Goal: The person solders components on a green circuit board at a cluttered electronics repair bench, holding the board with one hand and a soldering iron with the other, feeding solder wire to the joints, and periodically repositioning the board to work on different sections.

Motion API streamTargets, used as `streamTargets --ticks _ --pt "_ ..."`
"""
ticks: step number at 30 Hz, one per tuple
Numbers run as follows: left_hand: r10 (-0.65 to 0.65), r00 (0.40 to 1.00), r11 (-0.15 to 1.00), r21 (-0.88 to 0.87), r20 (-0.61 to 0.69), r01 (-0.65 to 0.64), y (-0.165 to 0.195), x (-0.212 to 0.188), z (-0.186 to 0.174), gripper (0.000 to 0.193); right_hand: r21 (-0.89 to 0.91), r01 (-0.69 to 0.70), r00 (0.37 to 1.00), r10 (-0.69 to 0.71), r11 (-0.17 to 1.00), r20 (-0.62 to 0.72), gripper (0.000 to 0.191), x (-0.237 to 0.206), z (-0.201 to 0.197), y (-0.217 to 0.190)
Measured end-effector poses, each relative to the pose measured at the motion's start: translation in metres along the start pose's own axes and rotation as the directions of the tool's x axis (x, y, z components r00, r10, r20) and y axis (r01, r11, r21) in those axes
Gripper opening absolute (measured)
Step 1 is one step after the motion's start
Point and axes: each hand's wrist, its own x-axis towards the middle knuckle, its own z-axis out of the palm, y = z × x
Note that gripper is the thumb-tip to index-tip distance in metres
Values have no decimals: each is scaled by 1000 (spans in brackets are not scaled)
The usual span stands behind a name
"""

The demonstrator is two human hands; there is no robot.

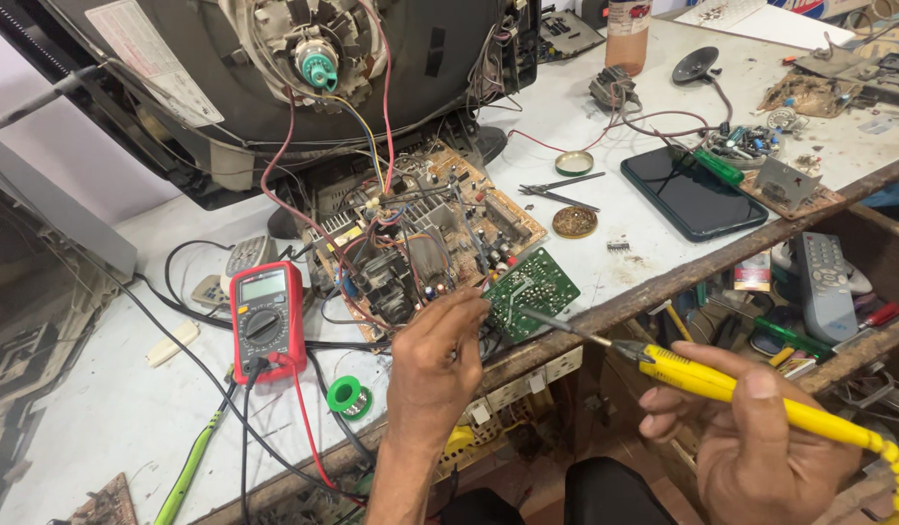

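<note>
two hands are at work at the front edge of the surface [605, 209]. the left hand [440, 355] is closed on the small green circuit board [532, 290] and pinches its left side, so the board stands tilted over the front edge, just beside the big brown circuit board [425, 243] with many wires. the right hand [751, 433] is clenched around the yellow soldering iron [760, 394], and the thin metal tip [537, 314] touches, or almost touches, the lower part of the green board; i cannot tell which.

to do this step well, i think the left hand must keep the board very steady, because it hangs half in the air without support. the tip should rest only on one joint and not slide to the next ones, which are close together. the coiled cord of the iron should stay loose, so it does not pull the hand.

a red multimeter [267, 321] lies to the left, near the front edge, and a green solder spool [346, 395] lies just beside its red lead. a dark phone [692, 192] lies well apart, toward the right side.
</note>
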Motion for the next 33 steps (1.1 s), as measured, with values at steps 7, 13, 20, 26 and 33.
streamTargets --ticks 7,13,20,26,33 --pt "-56 996 998 19 71 55 5 -2 -5 28 -28 -14 999 15 999 30 43 -5 6 -4" --pt "-88 991 996 -5 101 89 7 -1 -7 30 -30 -32 999 33 999 28 41 -6 8 -1" --pt "-86 991 996 -13 104 88 2 -5 -8 30 -43 -16 999 18 999 33 41 -10 10 -1" --pt "-62 992 998 -8 107 63 -1 -8 -8 33 -82 -65 996 70 995 50 42 -11 9 -1" --pt "-92 993 996 -3 77 92 -2 -12 -11 27 -89 -51 998 53 995 23 46 -17 9 -5"
